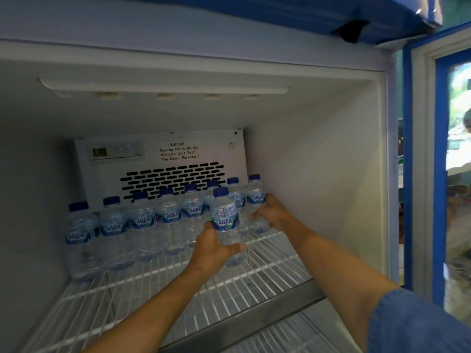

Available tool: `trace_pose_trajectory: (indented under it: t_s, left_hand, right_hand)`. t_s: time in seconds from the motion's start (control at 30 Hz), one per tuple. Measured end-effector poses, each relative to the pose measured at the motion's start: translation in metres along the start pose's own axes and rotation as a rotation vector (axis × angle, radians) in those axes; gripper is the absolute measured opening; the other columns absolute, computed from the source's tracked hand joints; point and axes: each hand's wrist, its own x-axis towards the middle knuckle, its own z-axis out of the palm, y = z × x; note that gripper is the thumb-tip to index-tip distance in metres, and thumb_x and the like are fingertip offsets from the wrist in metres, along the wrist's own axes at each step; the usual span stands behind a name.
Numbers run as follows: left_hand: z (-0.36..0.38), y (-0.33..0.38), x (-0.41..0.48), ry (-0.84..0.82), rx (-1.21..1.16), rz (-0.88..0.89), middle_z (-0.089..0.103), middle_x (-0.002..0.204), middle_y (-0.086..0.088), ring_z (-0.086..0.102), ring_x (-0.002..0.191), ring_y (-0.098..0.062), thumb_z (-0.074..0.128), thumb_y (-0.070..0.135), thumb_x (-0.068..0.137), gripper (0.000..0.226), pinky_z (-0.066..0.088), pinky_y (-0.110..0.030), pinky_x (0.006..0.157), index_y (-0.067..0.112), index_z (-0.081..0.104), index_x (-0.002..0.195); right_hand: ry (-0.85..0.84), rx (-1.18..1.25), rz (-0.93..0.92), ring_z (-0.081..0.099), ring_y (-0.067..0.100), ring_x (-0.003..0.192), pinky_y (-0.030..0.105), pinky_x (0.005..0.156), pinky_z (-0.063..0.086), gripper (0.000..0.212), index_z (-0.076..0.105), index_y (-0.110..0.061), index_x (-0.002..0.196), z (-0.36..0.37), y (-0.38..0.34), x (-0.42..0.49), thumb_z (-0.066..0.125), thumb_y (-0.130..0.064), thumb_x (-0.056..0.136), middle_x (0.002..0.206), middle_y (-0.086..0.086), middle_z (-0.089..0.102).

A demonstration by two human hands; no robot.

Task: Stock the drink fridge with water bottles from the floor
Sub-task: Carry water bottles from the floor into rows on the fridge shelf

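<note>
Head view, stocking in progress. The drink fridge (318, 149) stands with its door (420, 174) swung away to your right. Its top wire shelf (153, 289) carries 1 back row of 8 water bottles (142, 220), all upright below the slotted vent panel (173, 177). The front of the shelf is bare wire.

Your right hand (275, 215) reaches deepest, beside the right wall. Its fingers (256, 215) wrap the end bottle (256, 200) of that row. Your left hand (212, 250) is nearer to you, its fingers curled round the lower body of the front bottle (225, 222). This bottle stands just ahead of the row's right end, and whether its base touches the wire cannot be told.

Key relation: both gripped bottles keep their long axes vertical, caps up, and free shelf lies toward you and to your left. The left hand is therefore judged better placed to start row 2.

Each bottle is small, clear and ribbed, with a dark blue cap and a blue AQUA label.
</note>
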Motion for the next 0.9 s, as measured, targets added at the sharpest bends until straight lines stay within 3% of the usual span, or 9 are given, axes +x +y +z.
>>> trace_pose_trajectory:
  t_s: [0.07, 0.13, 0.27, 0.37, 0.47, 0.57, 0.63, 0.77, 0.9]
  left_hand:
    - [0.0, -0.002, 0.001, -0.006, -0.004, -0.004, 0.063, 0.118, -0.008, 0.061, 0.105, -0.022, 0.086, 0.012, 0.065, 0.074, 0.047, -0.029, 0.09, 0.006, 0.043, 0.125]
    - [0.001, -0.004, 0.002, -0.016, -0.01, -0.011, 0.062, 0.119, -0.007, 0.061, 0.106, -0.022, 0.086, 0.012, 0.066, 0.075, 0.048, -0.03, 0.092, 0.007, 0.042, 0.125]
    - [0.0, -0.007, 0.004, -0.042, -0.037, -0.029, 0.061, 0.122, -0.006, 0.06, 0.111, -0.023, 0.086, 0.014, 0.066, 0.078, 0.048, -0.039, 0.098, 0.01, 0.04, 0.128]
    - [0.0, -0.007, 0.002, -0.076, -0.074, -0.036, 0.059, 0.125, -0.005, 0.058, 0.114, -0.024, 0.083, 0.011, 0.069, 0.076, 0.047, -0.042, 0.101, 0.012, 0.038, 0.13]
    - [-0.001, -0.006, 0.0, -0.085, -0.079, -0.051, 0.059, 0.126, -0.007, 0.058, 0.115, -0.025, 0.082, 0.009, 0.07, 0.076, 0.046, -0.043, 0.102, 0.011, 0.037, 0.132]
    - [0.002, -0.001, 0.0, -0.05, -0.071, -0.064, 0.06, 0.123, -0.008, 0.059, 0.113, -0.026, 0.082, 0.007, 0.07, 0.074, 0.047, -0.043, 0.1, 0.008, 0.039, 0.129]
    - [0.008, 0.005, 0.001, -0.045, -0.071, -0.074, 0.059, 0.119, -0.006, 0.059, 0.111, -0.025, 0.082, 0.007, 0.07, 0.07, 0.048, -0.04, 0.098, 0.008, 0.04, 0.126]
    - [0.037, 0.019, 0.016, -0.012, -0.095, -0.059, 0.057, 0.114, 0.0, 0.057, 0.111, -0.023, 0.083, 0.01, 0.07, 0.068, 0.046, -0.033, 0.096, 0.014, 0.043, 0.124]
    - [0.079, 0.028, 0.035, -0.053, -0.078, -0.012, 0.058, 0.121, -0.006, 0.057, 0.112, -0.024, 0.083, 0.01, 0.07, 0.076, 0.045, -0.027, 0.092, 0.006, 0.039, 0.132]
  right_hand:
    - [-0.014, 0.04, 0.025, 0.06, 0.022, 0.1, 0.029, 0.064, 0.049, 0.043, 0.06, -0.01, 0.114, -0.002, -0.005, -0.011, 0.068, 0.009, 0.075, 0.113, 0.008, 0.066]
    - [-0.043, 0.061, 0.04, 0.053, 0.018, 0.097, 0.024, 0.06, 0.043, 0.048, 0.055, -0.011, 0.122, -0.005, -0.005, -0.016, 0.065, 0.009, 0.079, 0.112, 0.007, 0.061]
    - [-0.031, 0.069, 0.055, 0.051, 0.019, 0.099, 0.028, 0.069, 0.043, 0.049, 0.053, -0.009, 0.127, -0.005, -0.002, -0.016, 0.066, 0.005, 0.081, 0.118, 0.008, 0.06]
    - [-0.017, 0.034, 0.101, 0.056, 0.023, 0.104, 0.031, 0.078, 0.051, 0.049, 0.052, -0.004, 0.128, -0.005, 0.003, -0.02, 0.069, -0.001, 0.082, 0.125, 0.006, 0.059]
    - [-0.05, -0.113, 0.183, 0.057, 0.026, 0.106, 0.031, 0.082, 0.05, 0.047, 0.05, 0.003, 0.129, -0.008, -0.004, -0.033, 0.067, -0.011, 0.088, 0.131, 0.013, 0.055]
    - [-0.013, -0.304, 0.191, 0.051, 0.031, 0.123, 0.034, 0.099, 0.045, 0.051, 0.044, 0.006, 0.133, -0.02, -0.015, -0.042, 0.064, -0.011, 0.089, 0.138, 0.017, 0.049]
    - [-0.008, -0.401, 0.162, 0.049, 0.032, 0.125, 0.031, 0.095, 0.044, 0.051, 0.04, 0.005, 0.137, -0.031, -0.018, -0.051, 0.058, -0.008, 0.091, 0.14, 0.019, 0.046]
    - [-0.014, -0.556, 0.123, 0.054, 0.031, 0.115, 0.028, 0.08, 0.042, 0.038, 0.049, 0.002, 0.125, -0.052, 0.004, -0.064, 0.057, -0.014, 0.092, 0.124, 0.012, 0.055]
    - [0.047, -0.595, 0.09, 0.051, 0.03, 0.124, 0.029, 0.097, 0.043, 0.042, 0.05, 0.0, 0.134, -0.057, 0.026, -0.07, 0.053, -0.008, 0.093, 0.138, 0.016, 0.051]
